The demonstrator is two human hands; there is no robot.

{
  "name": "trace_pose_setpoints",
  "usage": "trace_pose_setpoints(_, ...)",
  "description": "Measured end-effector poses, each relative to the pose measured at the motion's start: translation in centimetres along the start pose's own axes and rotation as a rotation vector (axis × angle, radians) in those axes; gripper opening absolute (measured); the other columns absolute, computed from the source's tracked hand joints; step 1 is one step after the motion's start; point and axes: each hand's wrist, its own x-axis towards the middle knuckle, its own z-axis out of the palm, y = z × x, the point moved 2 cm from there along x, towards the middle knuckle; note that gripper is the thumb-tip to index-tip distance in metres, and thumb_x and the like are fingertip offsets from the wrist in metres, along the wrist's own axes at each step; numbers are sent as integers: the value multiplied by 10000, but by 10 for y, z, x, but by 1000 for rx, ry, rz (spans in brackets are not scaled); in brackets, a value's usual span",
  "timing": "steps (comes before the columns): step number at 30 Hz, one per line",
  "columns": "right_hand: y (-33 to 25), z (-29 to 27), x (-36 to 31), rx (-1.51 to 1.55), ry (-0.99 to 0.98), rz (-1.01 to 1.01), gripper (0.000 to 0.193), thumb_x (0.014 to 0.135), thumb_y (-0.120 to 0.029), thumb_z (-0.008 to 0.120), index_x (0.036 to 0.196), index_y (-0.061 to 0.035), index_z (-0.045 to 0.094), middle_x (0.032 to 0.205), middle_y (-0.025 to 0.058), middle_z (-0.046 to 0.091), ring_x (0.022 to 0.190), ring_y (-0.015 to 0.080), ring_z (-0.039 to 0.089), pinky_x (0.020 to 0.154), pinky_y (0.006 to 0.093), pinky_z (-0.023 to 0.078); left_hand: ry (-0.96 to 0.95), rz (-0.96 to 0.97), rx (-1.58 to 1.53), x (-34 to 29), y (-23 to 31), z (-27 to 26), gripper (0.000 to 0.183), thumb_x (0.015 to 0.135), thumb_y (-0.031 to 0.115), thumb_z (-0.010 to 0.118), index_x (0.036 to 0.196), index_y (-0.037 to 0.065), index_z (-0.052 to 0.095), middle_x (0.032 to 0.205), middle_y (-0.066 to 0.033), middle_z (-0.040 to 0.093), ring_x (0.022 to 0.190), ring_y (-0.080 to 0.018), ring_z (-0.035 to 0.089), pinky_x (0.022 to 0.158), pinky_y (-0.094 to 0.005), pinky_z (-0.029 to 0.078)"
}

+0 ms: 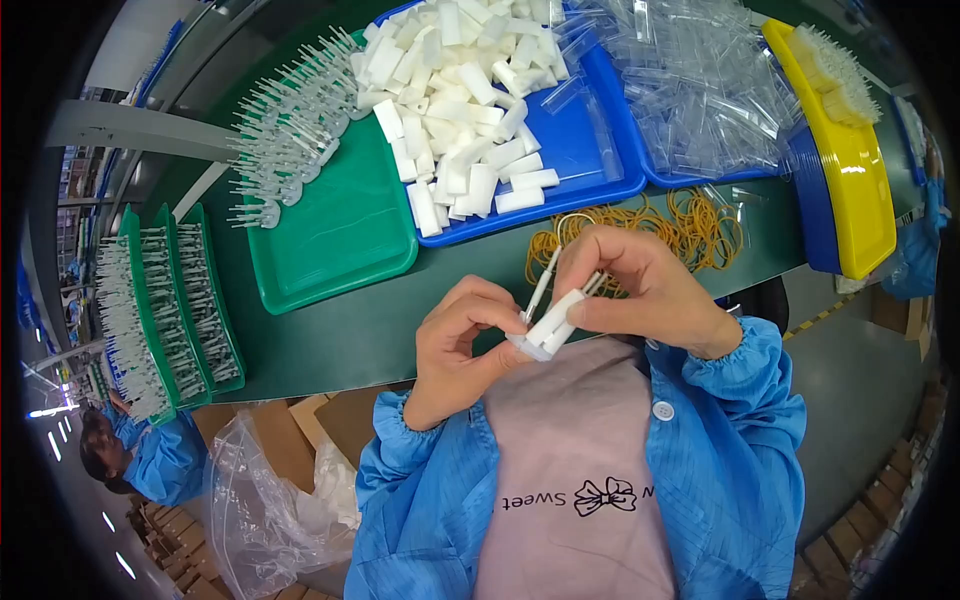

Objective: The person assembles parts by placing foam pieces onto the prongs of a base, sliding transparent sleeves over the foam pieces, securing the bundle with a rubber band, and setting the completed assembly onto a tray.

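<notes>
Left hand (pixel 465 340) pinched the base (pixel 538 348) of a white part (pixel 556 322); right hand (pixel 640 290) grasped its body between thumb and fingers. Part sat over the near edge of the table (pixel 330 345). Long axis slanted lower left to upper right, thin rods (pixel 541 287) pointing away from the wearer. Right fingers partly hid it; base detail hard to make out. White blocks (pixel 482 185) and clear sleeves (pixel 700 110): cut off at top, uncountable. Counted: one held part, one flat green tray (pixel 330 265), one yellow tray (pixel 872 215).
</notes>
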Motion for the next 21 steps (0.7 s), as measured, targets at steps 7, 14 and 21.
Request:
trace_pose_setpoints(7, -18, -11, 45, -912, 371, -544, 300, 734, -87, 686, 1027, -66, 622, 1008, 83, 607, 935, 271, 527, 827, 356, 418, 409, -40, -120, -10, 9, -25, 256, 759, -62, 677, 953, 15, 528, 966, -68, 496, 865, -130, 558, 780, -263, 475)
trace_pose_setpoints(14, 10, -10, 97, -1464, 224, -550, 305, 707, -63, 684, 999, -90, 601, 1039, 88, 544, 950, 282, 529, 785, 369, 428, 588, -26, -116, -17, 13, -31, 228, 793, 59, 696, 924, 32, 512, 947, -69, 537, 834, -142, 544, 734, -271, 472)
trace_pose_setpoints(21, -4, -20, 78, -1098, 266, -509, 146, 765, -92, 659, 890, -73, 585, 915, 83, 565, 789, 238, 562, 666, 338, 428, 529, -51, -122, -23, 6, -31, 206, 792, 12, 704, 977, -13, 616, 1003, -90, 558, 844, -148, 580, 755, -271, 489)
